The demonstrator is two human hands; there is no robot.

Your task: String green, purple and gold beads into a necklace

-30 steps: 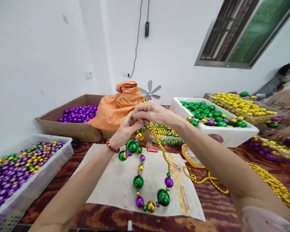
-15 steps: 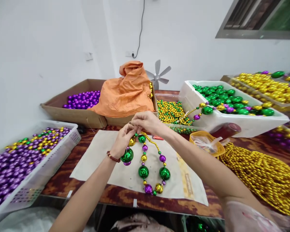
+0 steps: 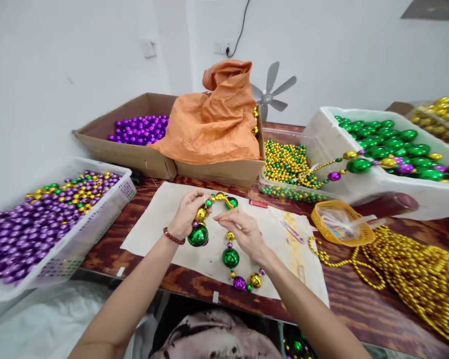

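Observation:
My left hand (image 3: 189, 215) pinches the bead necklace (image 3: 230, 258) near its upper left end, by a small green bead. From there hang a gold bead and a big green bead (image 3: 198, 234). More of the strand lies on the white cloth (image 3: 153, 214) in a loop of green, purple and gold beads. My right hand (image 3: 245, 230) hovers over this loop, to the right of the left hand, its thumb and forefinger closed together. Whatever they pinch is too fine to make out. The right hand and forearm hide part of the loop.
A red lighter (image 3: 258, 204) and small scissors (image 3: 292, 232) lie on the cloth. To the right are a yellow basket (image 3: 318, 227) and piled gold bead strands (image 3: 415, 269). Bead-filled containers stand around: white crate (image 3: 65, 259), cardboard box (image 3: 127, 152), foam box (image 3: 314, 134).
My right hand has drawn apart from the left hand, down and to the right, over the bead loop. The left hand keeps its pinch on the necklace. The view has shifted.

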